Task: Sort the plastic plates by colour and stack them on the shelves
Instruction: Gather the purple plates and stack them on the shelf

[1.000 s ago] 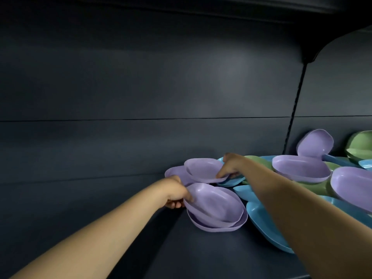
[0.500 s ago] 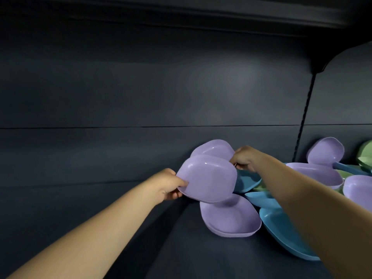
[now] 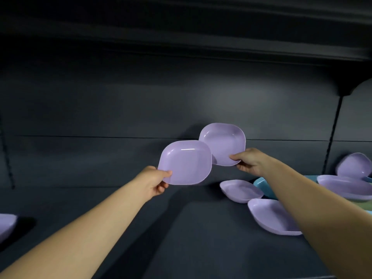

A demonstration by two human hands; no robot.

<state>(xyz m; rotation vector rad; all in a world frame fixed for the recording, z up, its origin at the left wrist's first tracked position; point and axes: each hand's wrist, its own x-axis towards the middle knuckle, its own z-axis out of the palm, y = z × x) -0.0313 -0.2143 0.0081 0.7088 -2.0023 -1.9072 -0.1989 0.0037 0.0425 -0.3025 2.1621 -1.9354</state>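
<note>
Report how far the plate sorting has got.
Done: little; one purple plate lies apart at far left. In hand: the left hand and right hand each pinch a lifted purple plate. Left: the mixed pile of purple, blue and green plates at right.

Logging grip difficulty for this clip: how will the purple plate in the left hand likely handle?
Probably light and stiff: the left hand pinches one corner of the purple plate, which holds its shape without sagging. Its glossy surface suggests it may be slippery.
</note>
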